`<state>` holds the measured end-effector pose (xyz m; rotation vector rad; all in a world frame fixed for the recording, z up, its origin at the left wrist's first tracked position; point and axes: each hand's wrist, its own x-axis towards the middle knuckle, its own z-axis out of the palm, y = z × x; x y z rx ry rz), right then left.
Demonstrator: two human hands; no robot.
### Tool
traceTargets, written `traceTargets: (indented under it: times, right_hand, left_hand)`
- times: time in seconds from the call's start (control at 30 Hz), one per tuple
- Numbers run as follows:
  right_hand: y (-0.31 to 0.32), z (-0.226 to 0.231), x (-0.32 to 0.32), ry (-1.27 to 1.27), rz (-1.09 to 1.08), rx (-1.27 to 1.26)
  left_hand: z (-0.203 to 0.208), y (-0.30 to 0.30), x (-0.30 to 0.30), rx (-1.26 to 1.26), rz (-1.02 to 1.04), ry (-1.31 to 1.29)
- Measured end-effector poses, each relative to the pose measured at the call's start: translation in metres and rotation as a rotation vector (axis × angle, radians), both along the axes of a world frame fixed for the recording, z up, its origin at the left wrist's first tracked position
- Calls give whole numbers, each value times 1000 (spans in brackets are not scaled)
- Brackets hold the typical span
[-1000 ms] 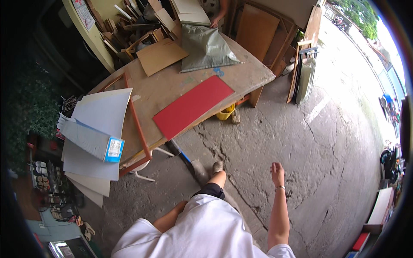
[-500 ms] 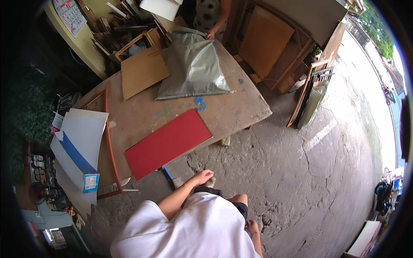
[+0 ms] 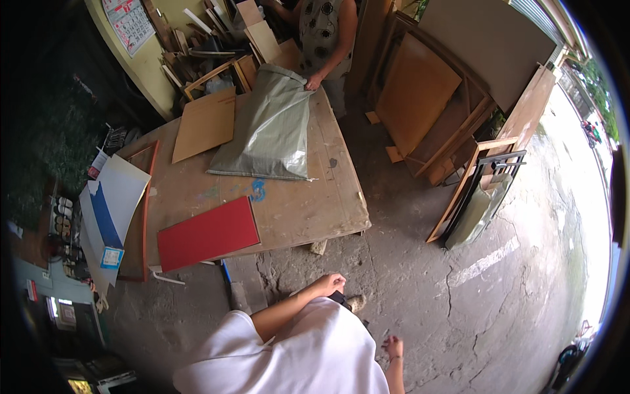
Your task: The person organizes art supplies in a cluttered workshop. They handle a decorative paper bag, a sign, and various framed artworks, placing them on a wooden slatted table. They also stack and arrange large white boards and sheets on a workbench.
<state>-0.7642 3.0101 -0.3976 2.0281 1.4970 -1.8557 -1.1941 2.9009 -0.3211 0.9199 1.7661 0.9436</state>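
Observation:
My left hand (image 3: 330, 284) hangs in front of my white shirt (image 3: 295, 351), its fingers loosely curled with nothing seen in them. Lower and to the right, my right hand (image 3: 393, 347) is held out over the concrete floor, fingers partly apart and holding nothing visible. Neither hand touches the wooden table (image 3: 315, 213). Nearest to my left hand on that table is a flat red panel (image 3: 209, 234) along the front edge. Farther back lie a grey-green woven sack (image 3: 266, 131) and a brown cardboard sheet (image 3: 205, 125). A co-worker's hand (image 3: 314, 81) grips the sack's upper corner.
White sheets with a blue band (image 3: 105, 213) and a reddish-brown frame (image 3: 145, 230) stand at the table's left end. Wooden boards and frames (image 3: 418, 98) lean at the back right. A folded dark metal frame (image 3: 469, 197) stands on the cracked concrete. Scrap wood (image 3: 203, 52) is piled behind.
My view has turned and shifted, so the table and red panel sit farther left. My right hand has swung outward, away from my leg. The co-worker now shows more fully, still gripping the sack.

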Motion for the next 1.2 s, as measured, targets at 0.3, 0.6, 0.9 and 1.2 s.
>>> traceTargets:
  times: [0.3,0.6,0.9,1.2]
  right_hand:
    - [274,64,-107,105,323,436]
    - [352,72,-161,-9,595,164]
    - [460,65,-251,-252,1096,257]
    - [574,44,-553,-90,1777,366]
  left_hand:
    - [21,112,20,50,53,-22]
    - [40,296,-42,51,37,6]
    - [67,331,-141,114,443,-110]
    - [97,189,-111,253,1206,-490]
